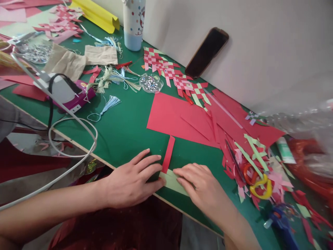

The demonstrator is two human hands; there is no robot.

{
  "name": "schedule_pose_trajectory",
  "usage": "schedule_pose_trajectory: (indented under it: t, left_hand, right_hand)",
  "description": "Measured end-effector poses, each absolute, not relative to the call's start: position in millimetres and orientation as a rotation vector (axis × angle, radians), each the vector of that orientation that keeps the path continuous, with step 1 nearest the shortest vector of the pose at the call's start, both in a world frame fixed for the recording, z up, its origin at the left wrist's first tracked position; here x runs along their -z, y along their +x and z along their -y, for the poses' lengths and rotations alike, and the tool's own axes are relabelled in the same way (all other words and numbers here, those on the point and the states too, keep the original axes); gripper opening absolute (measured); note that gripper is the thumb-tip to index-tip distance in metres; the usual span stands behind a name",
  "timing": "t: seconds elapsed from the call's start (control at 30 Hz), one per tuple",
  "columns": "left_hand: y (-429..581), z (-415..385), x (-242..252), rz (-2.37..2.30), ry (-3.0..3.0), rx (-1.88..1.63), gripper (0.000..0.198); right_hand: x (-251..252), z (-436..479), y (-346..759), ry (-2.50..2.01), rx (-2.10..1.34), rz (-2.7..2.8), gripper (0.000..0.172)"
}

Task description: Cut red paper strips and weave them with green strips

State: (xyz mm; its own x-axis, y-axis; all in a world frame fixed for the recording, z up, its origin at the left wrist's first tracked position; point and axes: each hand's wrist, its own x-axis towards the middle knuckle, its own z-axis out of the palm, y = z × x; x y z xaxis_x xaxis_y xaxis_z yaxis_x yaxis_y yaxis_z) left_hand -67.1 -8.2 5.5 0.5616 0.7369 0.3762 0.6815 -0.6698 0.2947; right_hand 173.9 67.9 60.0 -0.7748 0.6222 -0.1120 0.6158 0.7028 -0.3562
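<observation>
Left hand (pixel 135 178) and right hand (pixel 205 189) lie flat and open, gripping nothing, pressing a pale green strip (pixel 173 181) at the table's (pixel 125 128) near edge. One red strip (pixel 168 154) crosses it. Weave looks barely begun; finished woven pieces (pixel 170 71) lie far.

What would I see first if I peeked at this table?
The left hand and right hand press flat at the near edge of the green table, where a red strip meets a pale green strip. Behind them lies a big red sheet, and woven red-and-green pieces line the wall.
</observation>
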Motion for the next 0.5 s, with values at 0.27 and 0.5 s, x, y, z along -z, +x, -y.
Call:
schedule_pose_trajectory:
  t: [0.27,0.5]
  left_hand:
    - [-68,9,-7,-1.214,2.66,-0.661,0.029]
    - [-69,8,-7,-1.181,2.703,-0.646,0.031]
  right_hand:
    - [-56,-61,179,-1.053,-0.546,2.82,0.02]
    - [-50,-57,190,-1.064,-0.421,2.773,0.018]
